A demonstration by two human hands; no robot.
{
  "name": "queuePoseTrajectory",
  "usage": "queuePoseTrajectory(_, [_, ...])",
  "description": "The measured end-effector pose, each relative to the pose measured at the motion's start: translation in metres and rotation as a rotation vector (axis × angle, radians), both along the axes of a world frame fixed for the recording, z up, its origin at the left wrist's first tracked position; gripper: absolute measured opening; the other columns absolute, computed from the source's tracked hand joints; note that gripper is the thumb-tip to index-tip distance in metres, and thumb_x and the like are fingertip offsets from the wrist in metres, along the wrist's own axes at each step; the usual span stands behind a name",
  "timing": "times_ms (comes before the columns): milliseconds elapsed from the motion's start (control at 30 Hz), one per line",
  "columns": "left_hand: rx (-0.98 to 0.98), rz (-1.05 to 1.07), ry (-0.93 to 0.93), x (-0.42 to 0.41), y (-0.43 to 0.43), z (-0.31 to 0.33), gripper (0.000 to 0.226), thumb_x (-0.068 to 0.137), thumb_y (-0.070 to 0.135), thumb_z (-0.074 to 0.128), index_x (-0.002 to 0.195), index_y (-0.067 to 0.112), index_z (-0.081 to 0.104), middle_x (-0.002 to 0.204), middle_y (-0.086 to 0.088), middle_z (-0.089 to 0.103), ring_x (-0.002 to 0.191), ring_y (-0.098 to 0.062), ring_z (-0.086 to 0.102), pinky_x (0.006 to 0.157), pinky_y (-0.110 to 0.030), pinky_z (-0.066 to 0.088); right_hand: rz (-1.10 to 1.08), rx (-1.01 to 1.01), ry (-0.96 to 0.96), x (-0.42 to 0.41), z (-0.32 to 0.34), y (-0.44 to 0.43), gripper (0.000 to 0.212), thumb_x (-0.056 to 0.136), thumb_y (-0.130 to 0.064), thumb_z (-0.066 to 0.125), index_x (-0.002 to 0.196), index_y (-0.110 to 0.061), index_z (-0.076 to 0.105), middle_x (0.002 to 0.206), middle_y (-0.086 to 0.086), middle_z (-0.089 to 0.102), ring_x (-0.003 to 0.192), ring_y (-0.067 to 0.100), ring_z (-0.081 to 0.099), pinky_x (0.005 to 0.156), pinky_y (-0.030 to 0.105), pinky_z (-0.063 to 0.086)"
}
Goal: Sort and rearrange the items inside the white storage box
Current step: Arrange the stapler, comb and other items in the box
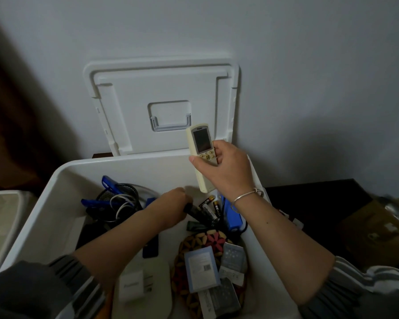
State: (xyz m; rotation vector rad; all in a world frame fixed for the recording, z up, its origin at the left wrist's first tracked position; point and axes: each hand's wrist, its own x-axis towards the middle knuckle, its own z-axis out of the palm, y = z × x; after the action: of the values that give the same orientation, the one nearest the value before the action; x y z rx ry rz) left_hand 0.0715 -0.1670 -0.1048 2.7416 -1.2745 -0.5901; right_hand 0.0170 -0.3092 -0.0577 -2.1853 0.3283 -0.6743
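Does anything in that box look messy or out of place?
Loose batteries lie scattered near a tangle of cables inside the white storage box, and its lid leans against the wall. Nothing looks spilled or broken.

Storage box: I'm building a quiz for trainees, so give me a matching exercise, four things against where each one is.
1 remote
2 lid
3 black thing
4 charger

A leaning on the wall
B near end of the box
C held in the right hand
D gripped by the left hand

Pairs: 1-C, 2-A, 3-D, 4-B
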Motion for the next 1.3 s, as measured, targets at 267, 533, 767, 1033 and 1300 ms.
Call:
queuePoseTrajectory(267, [-0.059,0.246,-0.127,-0.008,0.044,0.059,0.015,0.092,0.007,0.050,0.099,0.008,0.063,0.097,-0.006,0.047,0.092,-0.025,0.058,0.075,-0.026,0.043,-0.080,0.036,-0.133,-0.005,0.006,0.000,0.043,0.069,-0.059,0.064,0.090,-0.022,0.060,0.086,-0.005,0.065,0.073,0.011,0.062,0.064,0.038,0.055])
queuePoseTrajectory(533, [-0.691,0.765,0.194,-0.015,0.120,0.086,0.015,0.088,0.002,0.060,0.077,0.012,0.066,0.052,-0.001,0.055,0.044,-0.012,0.049,0.043,-0.020,0.037,-0.169,0.196,-0.402,-0.018,0.026,0.010,0.027,0.076,-0.035,0.074,0.092,-0.023,0.057,0.080,-0.021,0.060,0.071,-0.012,0.059,0.058,0.005,0.045])
queuePoseTrajectory(767, [-1.184,0.963,0.624,-0.026,0.140,0.074,0.013,0.092,0.007,0.058,0.087,0.015,0.067,0.063,-0.001,0.051,0.045,-0.004,0.046,0.044,-0.015,0.041,0.083,0.044,0.164,-0.022,0.010,0.047,0.026,0.070,-0.049,0.074,0.075,-0.029,0.058,0.069,-0.014,0.063,0.061,-0.005,0.059,0.047,0.010,0.040])
queuePoseTrajectory(1033, [-1.346,1.022,0.704,-0.027,0.140,0.056,0.010,0.093,0.010,0.057,0.096,0.013,0.066,0.068,-0.002,0.051,0.053,-0.007,0.047,0.047,-0.017,0.043,0.193,-0.377,0.837,0.010,-0.037,0.091,0.043,0.070,-0.057,0.067,0.078,-0.016,0.055,0.077,-0.002,0.052,0.061,0.014,0.048,0.042,0.020,0.026])
queuePoseTrajectory(1300, [-1.297,1.071,0.670,-0.025,0.142,0.050,0.010,0.092,0.013,0.060,0.096,0.017,0.067,0.069,0.001,0.055,0.054,-0.006,0.049,0.051,-0.018,0.045,0.127,-0.338,0.892,0.029,-0.056,0.110,0.046,0.081,-0.050,0.059,0.095,-0.007,0.066,0.092,0.010,0.066,0.081,0.024,0.060,0.064,0.026,0.046])
